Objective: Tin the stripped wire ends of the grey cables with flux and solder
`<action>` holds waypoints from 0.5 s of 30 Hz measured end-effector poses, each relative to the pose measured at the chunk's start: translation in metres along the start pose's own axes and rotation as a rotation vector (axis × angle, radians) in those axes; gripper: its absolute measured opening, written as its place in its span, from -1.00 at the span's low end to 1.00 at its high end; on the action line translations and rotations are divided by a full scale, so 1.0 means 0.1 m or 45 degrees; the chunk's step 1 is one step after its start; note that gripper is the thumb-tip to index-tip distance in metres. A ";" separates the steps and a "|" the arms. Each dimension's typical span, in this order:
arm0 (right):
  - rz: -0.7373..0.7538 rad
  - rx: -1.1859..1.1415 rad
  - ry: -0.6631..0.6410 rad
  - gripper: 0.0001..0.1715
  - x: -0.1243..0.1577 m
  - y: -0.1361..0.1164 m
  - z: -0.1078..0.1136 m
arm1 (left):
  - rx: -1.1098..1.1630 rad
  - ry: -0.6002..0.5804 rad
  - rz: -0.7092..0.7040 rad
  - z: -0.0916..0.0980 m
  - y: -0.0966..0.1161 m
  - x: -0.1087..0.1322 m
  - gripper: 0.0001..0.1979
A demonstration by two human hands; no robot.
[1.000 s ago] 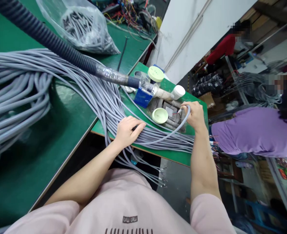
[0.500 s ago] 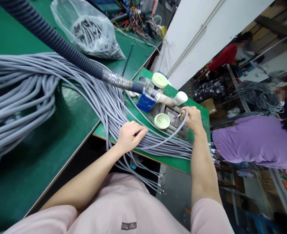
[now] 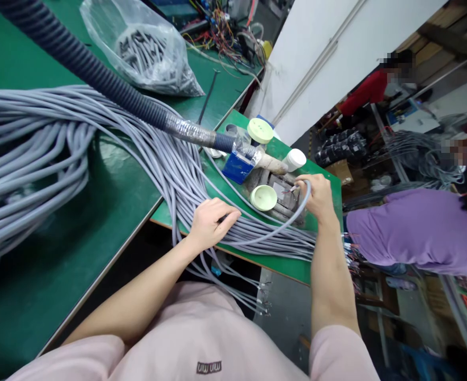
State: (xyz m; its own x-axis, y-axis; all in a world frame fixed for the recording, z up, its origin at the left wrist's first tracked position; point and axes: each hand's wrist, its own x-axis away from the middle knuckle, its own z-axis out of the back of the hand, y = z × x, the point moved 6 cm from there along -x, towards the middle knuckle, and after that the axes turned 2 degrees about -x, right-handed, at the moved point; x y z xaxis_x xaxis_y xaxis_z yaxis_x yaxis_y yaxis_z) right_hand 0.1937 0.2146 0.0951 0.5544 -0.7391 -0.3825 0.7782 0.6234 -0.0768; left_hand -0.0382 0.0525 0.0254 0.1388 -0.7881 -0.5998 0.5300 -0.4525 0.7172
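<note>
My right hand pinches one grey cable close to its stripped end, with the fingers closed. The cable bends back in a loop, and its thin bare wires point left over a dirty grey metal block. My left hand lies across the bundle of grey cables, fingers curled over it and partly hidden. A small pale-green cup stands on the block, left of the wires. Above the block is the taped mouth of a hose.
A dark corrugated hose crosses above the green table. Behind it lie a plastic bag of grey cable pieces, a green-lidded jar, a white cup and a blue box. A person in purple is at the right.
My right hand has shifted slightly to the right with the cable end, and the cable's loop has moved with it. My left hand stays on the bundle.
</note>
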 end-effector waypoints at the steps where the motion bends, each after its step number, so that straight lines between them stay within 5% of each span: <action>1: 0.040 -0.005 0.058 -0.74 0.08 -0.09 0.12 | 0.003 0.000 -0.004 0.00 -0.01 0.00 -0.81; 5: 0.147 -0.070 0.277 -0.77 0.53 -0.54 0.61 | 0.087 0.029 0.021 0.01 -0.01 0.00 -0.82; 8: 0.255 -0.214 0.294 -0.68 0.91 -0.90 0.74 | 0.334 0.033 0.140 -0.05 0.09 0.06 -0.77; 15: 0.292 -0.410 0.273 -0.51 1.62 -1.31 0.48 | 1.196 -0.597 0.738 -0.68 0.53 0.41 -0.51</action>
State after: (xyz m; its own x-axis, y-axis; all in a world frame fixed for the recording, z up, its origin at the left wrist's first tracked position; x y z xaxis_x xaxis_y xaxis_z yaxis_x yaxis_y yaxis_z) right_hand 0.1955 0.0009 0.0870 0.6016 -0.5244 -0.6025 0.4922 0.8375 -0.2375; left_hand 0.0526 0.0245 0.0146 -0.2665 -0.9623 -0.0545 -0.3552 0.0455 0.9337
